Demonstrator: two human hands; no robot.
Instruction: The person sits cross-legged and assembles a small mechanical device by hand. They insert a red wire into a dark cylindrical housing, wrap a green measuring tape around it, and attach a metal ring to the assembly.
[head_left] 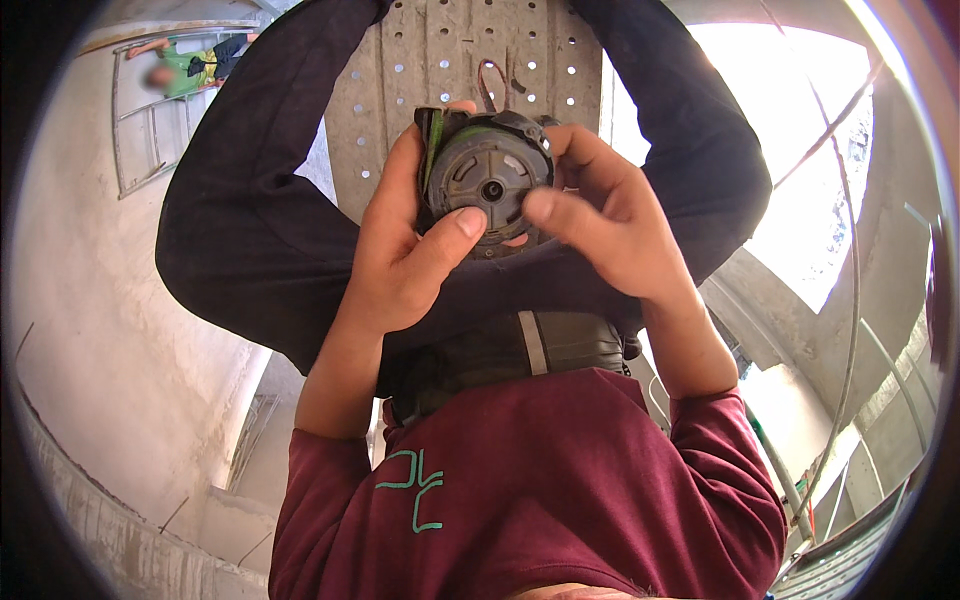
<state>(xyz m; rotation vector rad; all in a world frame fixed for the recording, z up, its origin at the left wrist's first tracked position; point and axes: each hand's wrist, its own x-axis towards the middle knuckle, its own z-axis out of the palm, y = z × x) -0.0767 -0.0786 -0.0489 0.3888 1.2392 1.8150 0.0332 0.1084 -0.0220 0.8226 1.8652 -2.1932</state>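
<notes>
A round black-and-grey device (490,168) with green trim is held up over my crossed legs, its disc face toward me. The disc has a small dark hole at its centre and curved slots around it; I cannot tell exactly what kind of device it is. My left hand (408,240) is closed around its left side, thumb pressed on the lower part of the disc. Around the right side curls my right hand (610,215), its thumb at the disc's right edge. A thin loop of cord (490,82) shows just beyond the device.
Beneath me is a perforated metal platform (400,100). A rope (853,250) hangs along the right, near a bright opening (740,130) and slanting poles. At far left, another person in green (190,72) is by a metal frame (118,140) against the pale wall (120,300).
</notes>
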